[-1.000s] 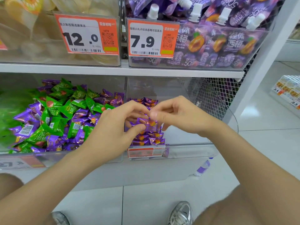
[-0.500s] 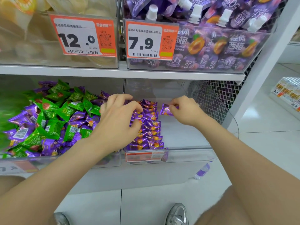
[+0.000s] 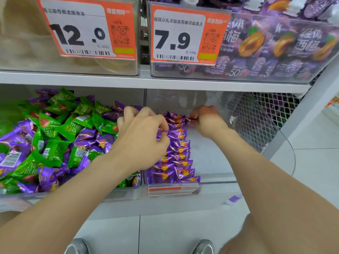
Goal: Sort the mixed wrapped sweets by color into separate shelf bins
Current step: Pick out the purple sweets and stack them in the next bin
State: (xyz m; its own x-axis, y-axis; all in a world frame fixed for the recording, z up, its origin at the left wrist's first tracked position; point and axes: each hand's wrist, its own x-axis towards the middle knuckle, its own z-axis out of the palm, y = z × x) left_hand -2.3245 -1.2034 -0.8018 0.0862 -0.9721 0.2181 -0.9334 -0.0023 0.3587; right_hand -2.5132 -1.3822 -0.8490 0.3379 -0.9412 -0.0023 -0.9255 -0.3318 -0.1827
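Observation:
A clear left bin [image 3: 117, 196] on the lower shelf holds a mixed heap of green sweets [image 3: 55, 153] and purple sweets [image 3: 16, 138]. The clear right bin [image 3: 216, 178] has a neat row of purple sweets [image 3: 178, 158] along its left side. My left hand [image 3: 142, 140] lies over the top of that row, fingers curled on the wrappers; whether it grips one I cannot tell. My right hand [image 3: 207, 121] is at the far end of the row, pinching a purple sweet [image 3: 191, 119] by its wrapper edge.
The upper shelf [image 3: 165, 83] carries bins with orange price tags, 12.0 [image 3: 88, 28] and 7.9 [image 3: 185, 35], and purple pouches [image 3: 275, 46]. A wire mesh panel [image 3: 256, 116] closes the right side. A purple scrap [image 3: 233, 199] lies on the floor, shoes below.
Both hands have moved deeper into the right bin. The right hand carried its purple sweet to the far end of the row; the left hand shifted right onto the row.

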